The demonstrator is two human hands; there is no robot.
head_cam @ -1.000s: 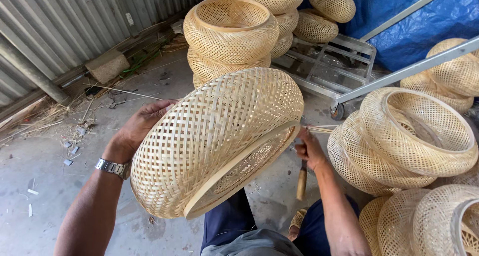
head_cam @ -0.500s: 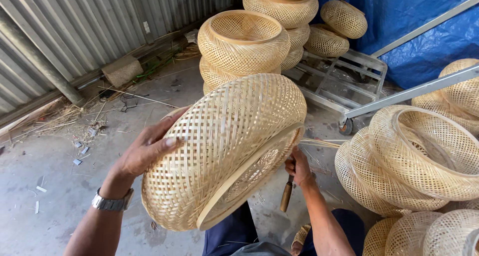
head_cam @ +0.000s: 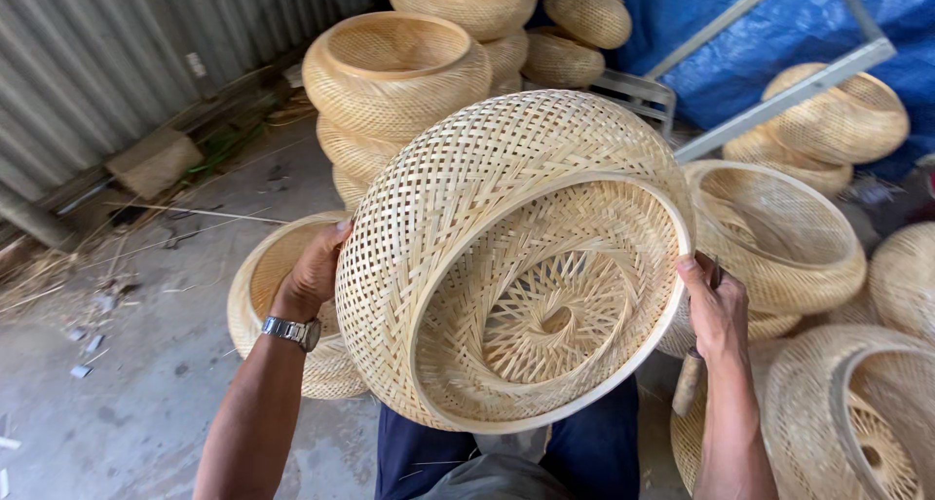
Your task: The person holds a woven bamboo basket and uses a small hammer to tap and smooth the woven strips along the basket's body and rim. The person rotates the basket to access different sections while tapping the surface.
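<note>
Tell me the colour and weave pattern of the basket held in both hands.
Pale straw-yellow woven basket: crisscross lattice outside, open starburst around the centre hole; head view.

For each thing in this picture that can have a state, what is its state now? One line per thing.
Held woven basket: tilted, opening toward the camera, empty.
Left hand: gripping the basket's outer wall.
Right hand: on the basket's rim, also holding a wooden-handled tool.
Basket on the floor: upright, partly hidden.
Stacked baskets: piled, top one open upward.
</note>
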